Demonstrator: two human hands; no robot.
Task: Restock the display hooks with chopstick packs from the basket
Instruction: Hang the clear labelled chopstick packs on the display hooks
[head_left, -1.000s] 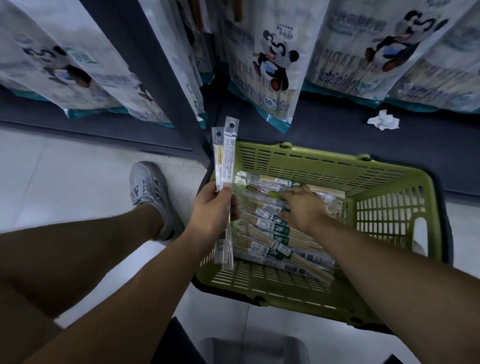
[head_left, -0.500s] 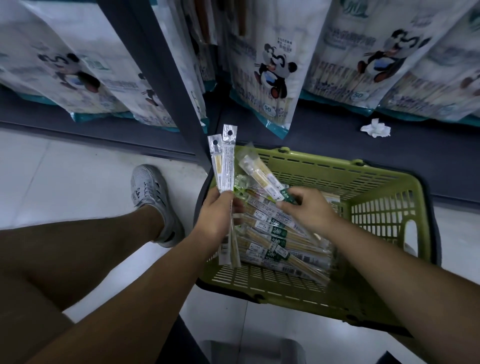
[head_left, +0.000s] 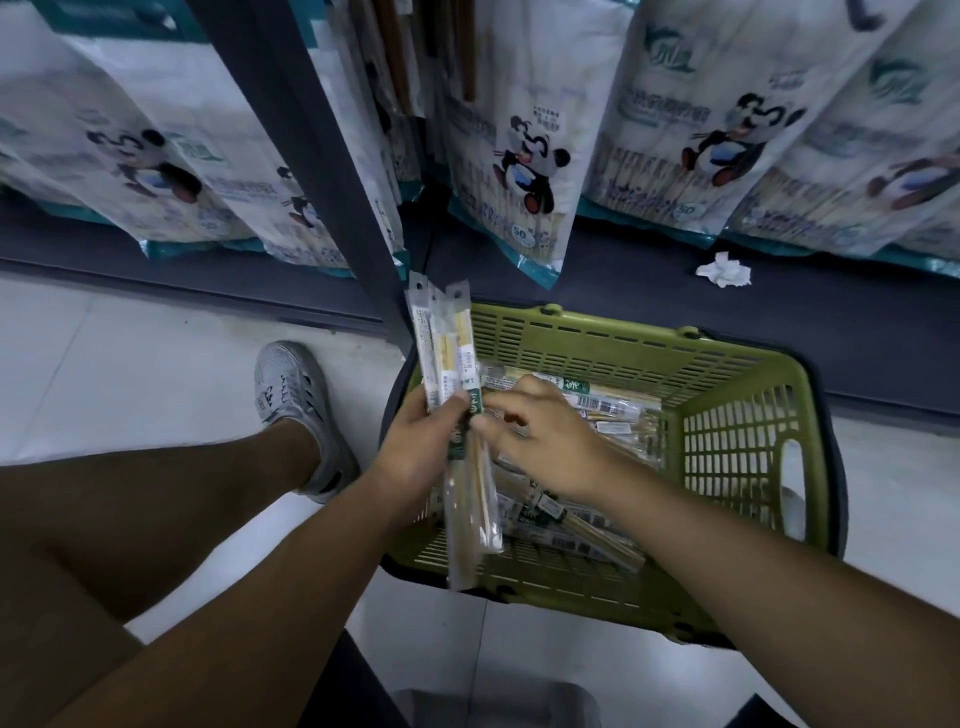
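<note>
Fig: gathering step, I judge. L grip curled round upright chopstick packs; R grip beside, fingertips on them, pinch unclear. Basket under both grips holds more. Next: align hang-holes, raise to hooks

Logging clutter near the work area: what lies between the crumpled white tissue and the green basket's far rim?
Nothing but a bare strip of the dark shelf base separates the crumpled tissue from the basket, as the head view shows.
</note>
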